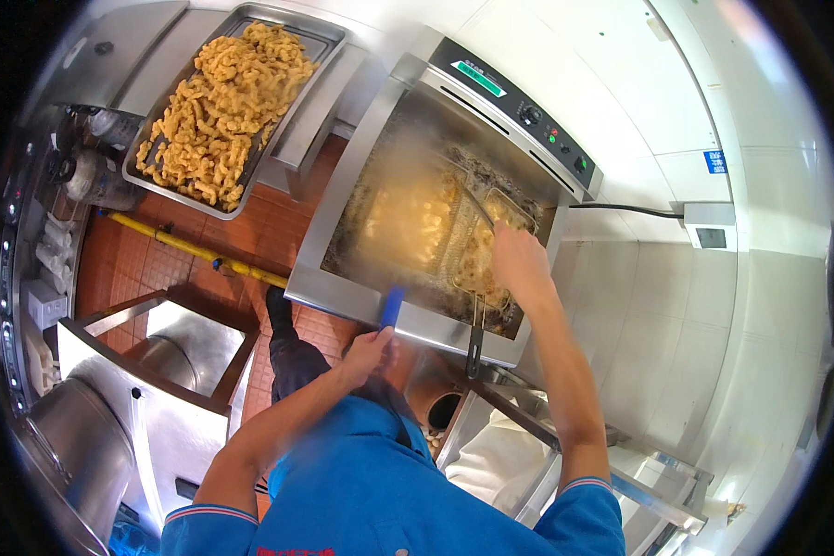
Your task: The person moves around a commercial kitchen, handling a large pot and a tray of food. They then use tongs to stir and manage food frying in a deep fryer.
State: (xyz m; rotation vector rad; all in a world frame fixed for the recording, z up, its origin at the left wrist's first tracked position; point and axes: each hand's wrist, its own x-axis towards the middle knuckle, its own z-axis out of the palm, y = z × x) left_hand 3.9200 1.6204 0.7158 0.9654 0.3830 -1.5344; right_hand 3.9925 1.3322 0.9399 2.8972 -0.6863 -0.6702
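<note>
My left hand grips a blue handle at the front rim of the stainless-steel deep fryer. Steam blurs what that handle joins. In my right hand is a thin metal utensil, its far end down among the frying food; its type cannot be told. Pale battered pieces bubble in the hot oil on the left side, partly veiled by steam. A narrower wire fry basket sits in the oil at the right, with browned food in it. Its black handle sticks out over the front rim.
A metal tray heaped with golden fried strips stands at the upper left. The fryer's control panel backs onto a tiled wall. A yellow pipe runs low across the red floor. Metal stands flank me, one with white cloth.
</note>
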